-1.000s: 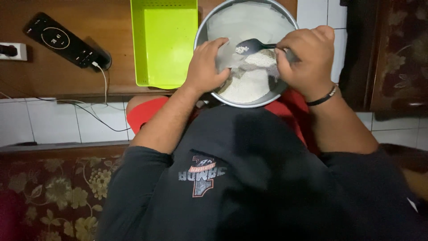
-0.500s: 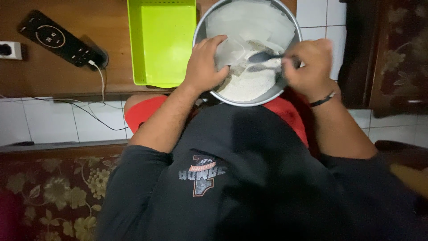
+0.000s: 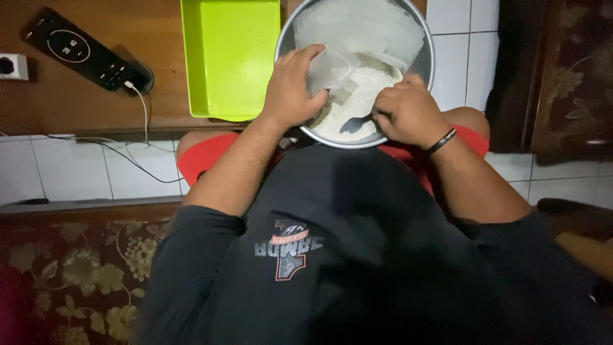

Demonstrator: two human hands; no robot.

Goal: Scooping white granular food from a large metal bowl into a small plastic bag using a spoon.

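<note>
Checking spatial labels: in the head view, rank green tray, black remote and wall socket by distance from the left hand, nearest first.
From the left hand, which holds a small clear bag in the metal bowl:
1. Green tray, right beside the hand, to its left in the picture.
2. Black remote, farther left on the wooden surface.
3. Wall socket, at the far left edge.

The round grey metal basin [image 3: 426,57] runs off the top edge, so its far rim is lost. Inside it, the handle of the dark spoon [image 3: 353,122] vanishes into the closed right hand [image 3: 408,115]; only the bowl end shows. The left hand [image 3: 295,89] covers part of the small clear plastic bag [image 3: 331,67], and how its fingertips pinch it cannot be made out. The lime-green plastic tray [image 3: 230,57] is also cut by the top edge. The basin's near rim hides the person's lap.
</note>
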